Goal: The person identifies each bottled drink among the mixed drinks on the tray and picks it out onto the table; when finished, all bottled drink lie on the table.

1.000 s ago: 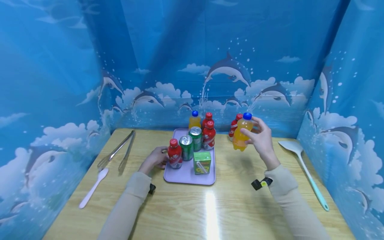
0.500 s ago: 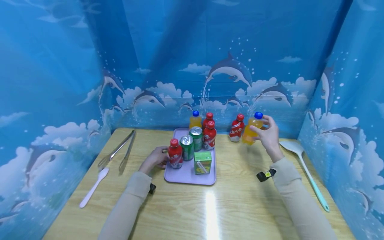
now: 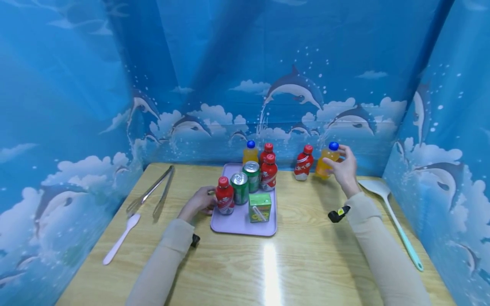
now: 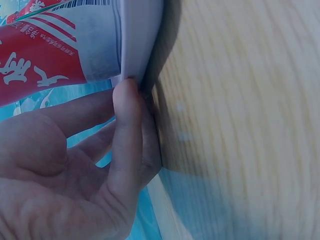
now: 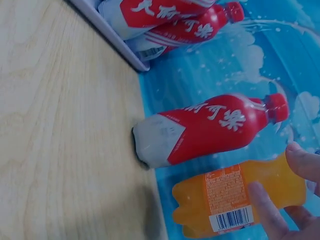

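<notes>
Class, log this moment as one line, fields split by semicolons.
left hand: touches tray; right hand: holds orange bottle; beside it: red bottle, on table; on tray: green cans, green carton

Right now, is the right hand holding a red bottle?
No, the right hand holds an orange bottle with a blue cap.

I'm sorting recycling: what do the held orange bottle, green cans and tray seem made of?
Orange bottle: likely glossy plastic, its body translucent. Green cans: probably metal, with shiny silver tops. Tray: perhaps plastic, from its smooth lilac rim; coated metal possible.
</notes>
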A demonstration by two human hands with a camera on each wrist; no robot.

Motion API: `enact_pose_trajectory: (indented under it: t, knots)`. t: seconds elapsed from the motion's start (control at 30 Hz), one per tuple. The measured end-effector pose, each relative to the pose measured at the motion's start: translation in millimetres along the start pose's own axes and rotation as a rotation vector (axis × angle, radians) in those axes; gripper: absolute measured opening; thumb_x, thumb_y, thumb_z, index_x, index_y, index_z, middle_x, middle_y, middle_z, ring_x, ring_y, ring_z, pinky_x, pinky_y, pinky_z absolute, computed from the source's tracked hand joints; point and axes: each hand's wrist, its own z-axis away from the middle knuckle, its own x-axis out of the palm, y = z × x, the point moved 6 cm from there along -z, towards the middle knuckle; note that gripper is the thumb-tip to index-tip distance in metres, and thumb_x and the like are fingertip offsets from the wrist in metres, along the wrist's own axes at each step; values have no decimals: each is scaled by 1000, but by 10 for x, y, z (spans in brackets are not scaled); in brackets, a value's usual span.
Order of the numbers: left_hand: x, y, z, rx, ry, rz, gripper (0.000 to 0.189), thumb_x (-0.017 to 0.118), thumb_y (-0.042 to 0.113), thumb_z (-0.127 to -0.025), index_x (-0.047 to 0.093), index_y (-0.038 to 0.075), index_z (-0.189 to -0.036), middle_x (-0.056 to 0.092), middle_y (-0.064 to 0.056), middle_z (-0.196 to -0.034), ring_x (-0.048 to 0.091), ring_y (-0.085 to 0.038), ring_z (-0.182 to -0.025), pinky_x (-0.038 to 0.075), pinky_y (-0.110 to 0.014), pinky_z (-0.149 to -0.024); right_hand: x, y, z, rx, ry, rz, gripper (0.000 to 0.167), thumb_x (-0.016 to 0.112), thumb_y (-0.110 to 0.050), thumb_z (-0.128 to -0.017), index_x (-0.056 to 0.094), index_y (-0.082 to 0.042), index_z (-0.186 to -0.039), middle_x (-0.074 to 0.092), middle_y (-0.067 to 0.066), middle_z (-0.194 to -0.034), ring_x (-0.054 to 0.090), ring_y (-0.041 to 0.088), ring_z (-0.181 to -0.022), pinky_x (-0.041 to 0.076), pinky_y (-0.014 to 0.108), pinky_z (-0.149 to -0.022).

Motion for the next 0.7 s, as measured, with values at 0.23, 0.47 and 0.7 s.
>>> enact_pose_trajectory:
  t: [0.23,0.47,0.7]
  knots:
    - [2,18,28,20,3,3,71,61,-5,-92,44,9,-159,69,-16,-93,63,-16,-67,59,-22,-53,37,119,-85,-8,15,52,71,74,-17,-97,38,-13,-158,47,19,-156,62,34,-120,67,43,-86]
    - [0,18,35,8,9,-14,70,62,-4,-93,44,10,-160,70,-20,-104,66,-19,-73,61,-25,-55,80,202,-130,-16,9,78,69,74,-16,-98,38,-12,-157,45,21,-158,63,29,-108,66,49,-89]
    - [-8,26,31,-22,9,-37,65,59,4,-98,43,11,-160,69,-21,-117,69,-23,-86,63,-26,-60,114,248,-144,-20,4,73,68,72,-18,-99,37,-11,-157,45,21,-157,60,38,-124,66,46,-92]
